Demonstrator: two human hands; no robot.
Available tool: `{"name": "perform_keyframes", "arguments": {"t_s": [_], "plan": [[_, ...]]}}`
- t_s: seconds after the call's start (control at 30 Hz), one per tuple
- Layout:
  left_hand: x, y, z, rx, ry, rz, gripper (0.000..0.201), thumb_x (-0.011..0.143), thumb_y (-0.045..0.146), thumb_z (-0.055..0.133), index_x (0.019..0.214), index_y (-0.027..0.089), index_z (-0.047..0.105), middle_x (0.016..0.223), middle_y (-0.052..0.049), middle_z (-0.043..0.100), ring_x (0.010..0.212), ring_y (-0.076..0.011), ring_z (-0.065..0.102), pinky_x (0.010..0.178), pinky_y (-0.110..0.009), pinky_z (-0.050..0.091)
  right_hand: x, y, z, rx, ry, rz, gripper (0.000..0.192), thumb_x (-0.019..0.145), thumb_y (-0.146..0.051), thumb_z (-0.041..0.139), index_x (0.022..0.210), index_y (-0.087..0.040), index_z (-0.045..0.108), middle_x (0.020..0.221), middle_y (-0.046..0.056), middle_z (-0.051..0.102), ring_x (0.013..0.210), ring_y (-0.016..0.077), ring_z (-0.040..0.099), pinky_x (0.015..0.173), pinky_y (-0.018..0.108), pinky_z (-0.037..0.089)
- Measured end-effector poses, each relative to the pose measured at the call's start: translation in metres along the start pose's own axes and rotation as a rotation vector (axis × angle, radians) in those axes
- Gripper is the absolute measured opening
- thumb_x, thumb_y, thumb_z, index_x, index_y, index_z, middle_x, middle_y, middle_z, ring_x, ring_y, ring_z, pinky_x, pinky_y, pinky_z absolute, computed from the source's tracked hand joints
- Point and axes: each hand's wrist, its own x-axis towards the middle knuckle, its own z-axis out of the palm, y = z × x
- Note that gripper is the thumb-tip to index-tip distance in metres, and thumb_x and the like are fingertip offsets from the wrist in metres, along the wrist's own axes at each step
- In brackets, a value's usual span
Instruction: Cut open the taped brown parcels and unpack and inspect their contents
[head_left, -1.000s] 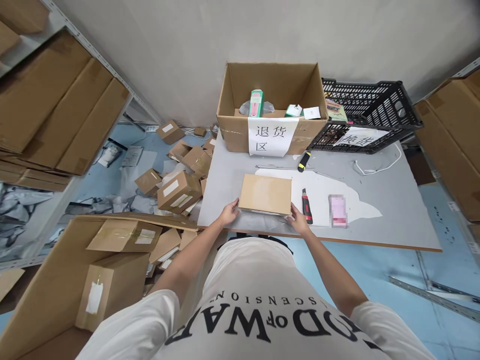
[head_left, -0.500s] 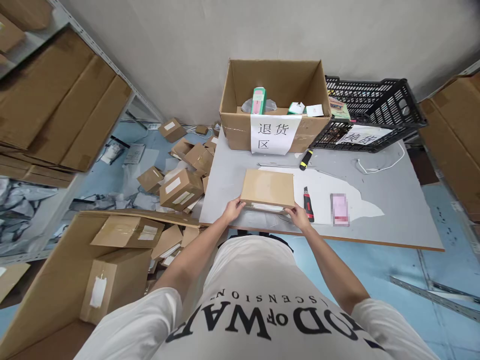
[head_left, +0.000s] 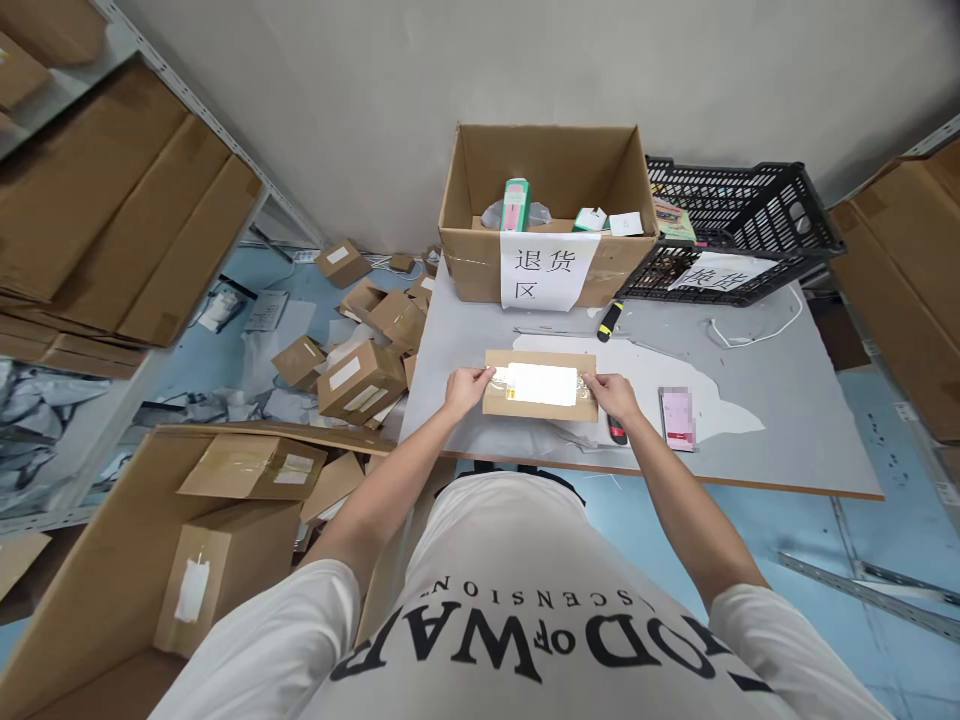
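Note:
Between my hands is a small cardboard box (head_left: 495, 402), turned so that a side with a white label (head_left: 541, 384) faces up toward me. My left hand (head_left: 469, 390) pinches its left end. At the right end, my right hand (head_left: 611, 393) grips it with the thumb on the labelled side. Clear tape shows at both ends of the label. Partly hidden by the box and my right hand lies a red and black utility knife (head_left: 616, 430). A phone (head_left: 678, 418) with a blurred pink screen rests right of my right forearm.
A large open carton (head_left: 470, 266) with small green boxes stands at the back of the grey table (head_left: 795, 420). Beside it is a black plastic crate (head_left: 810, 225). A yellow and black knife (head_left: 610, 320) and white cable (head_left: 757, 340) lie nearby. Several cartons (head_left: 364, 380) crowd the floor at left.
The box has been tilted, so its labelled side now faces up instead of its plain top. My hands have moved up along its ends, and my right hand has shifted slightly right.

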Motion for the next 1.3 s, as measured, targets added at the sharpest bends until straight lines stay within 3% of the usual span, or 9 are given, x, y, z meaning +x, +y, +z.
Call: {"name": "perform_keyframes", "arguments": {"t_s": [0.13,0.23,0.4,0.63,0.83,0.93,1.03,1.17,1.3], "plan": [[0.004,-0.007,0.006,-0.068,-0.035,-0.032,0.043,0.079,0.050,0.053,0.078,0.014,0.075,0.067,-0.006,0.070,0.071,-0.0195,0.062,0.062,-0.026,0.041,0.004,0.005,0.010,-0.053,-0.039,0.034,0.057,0.084,-0.062,0.037,0.055,-0.019,0.060,0.054,0.003,0.058,0.055,0.0150,0.048,0.052,0.025,0.029],[0.003,-0.015,0.015,-0.182,-0.063,-0.038,0.039,0.077,0.044,0.058,0.098,0.015,0.073,0.092,-0.007,0.073,0.085,-0.0220,0.066,0.076,-0.029,0.048,0.007,0.010,0.016,-0.046,-0.034,0.062,0.056,0.083,-0.062,0.037,0.059,-0.019,0.063,0.058,0.005,0.061,0.059,0.0165,0.052,0.054,0.025,0.031],[0.000,-0.036,0.032,-0.555,-0.163,0.020,0.060,0.068,0.038,0.069,0.122,0.014,0.061,0.122,-0.009,0.062,0.108,-0.0245,0.061,0.098,-0.037,0.046,0.011,0.018,0.022,0.073,-0.011,0.126,0.054,0.081,-0.063,0.043,0.078,-0.018,0.073,0.073,0.006,0.070,0.068,0.0182,0.059,0.058,0.025,0.037],[0.000,-0.045,0.038,-0.770,-0.176,-0.064,0.074,0.060,0.045,0.076,0.123,0.010,0.058,0.129,-0.014,0.056,0.119,-0.0306,0.054,0.106,-0.046,0.039,0.016,0.020,0.027,0.097,0.042,0.165,0.057,0.077,-0.067,0.046,0.081,-0.018,0.074,0.079,0.009,0.072,0.073,0.0213,0.061,0.062,0.028,0.041],[-0.002,-0.039,0.037,-0.699,-0.122,-0.033,0.070,0.064,0.041,0.074,0.124,0.010,0.057,0.131,-0.014,0.055,0.118,-0.0294,0.054,0.106,-0.042,0.040,0.016,0.036,0.030,0.406,0.036,0.208,0.058,0.079,-0.065,0.046,0.093,-0.014,0.071,0.088,0.011,0.072,0.074,0.0200,0.066,0.065,0.027,0.048],[-0.003,-0.038,0.036,-0.618,-0.100,0.005,0.067,0.068,0.037,0.071,0.127,0.010,0.055,0.133,-0.014,0.053,0.118,-0.0285,0.055,0.106,-0.041,0.041,0.008,0.066,0.027,0.558,0.165,0.286,0.059,0.085,-0.059,0.038,0.103,-0.010,0.066,0.095,0.014,0.071,0.077,0.0198,0.067,0.067,0.028,0.050],[-0.007,-0.035,0.034,-0.466,-0.056,0.022,0.066,0.072,0.033,0.066,0.133,0.012,0.049,0.137,-0.013,0.050,0.121,-0.0273,0.052,0.100,-0.038,0.046,-0.005,0.100,0.026,0.260,0.280,0.330,0.046,0.085,-0.046,0.045,0.108,-0.012,0.065,0.101,0.014,0.070,0.095,0.0244,0.064,0.082,0.033,0.048],[-0.016,-0.024,0.029,-0.190,-0.014,0.140,0.058,0.080,0.029,0.055,0.136,0.014,0.045,0.141,-0.011,0.045,0.129,-0.0252,0.044,0.096,-0.035,0.049,-0.018,0.125,0.036,-0.075,0.090,0.353,0.045,0.081,-0.037,0.053,0.120,-0.014,0.059,0.111,0.016,0.065,0.106,0.0286,0.059,0.087,0.037,0.045],[-0.023,-0.011,0.025,0.016,0.024,0.273,0.052,0.085,0.026,0.048,0.135,0.014,0.046,0.145,-0.010,0.040,0.131,-0.0221,0.041,0.108,-0.036,0.037,-0.017,0.120,0.052,-0.201,-0.059,0.361,0.054,0.079,-0.042,0.059,0.126,-0.018,0.049,0.111,0.016,0.061,0.103,0.0296,0.059,0.080,0.039,0.046]]}}
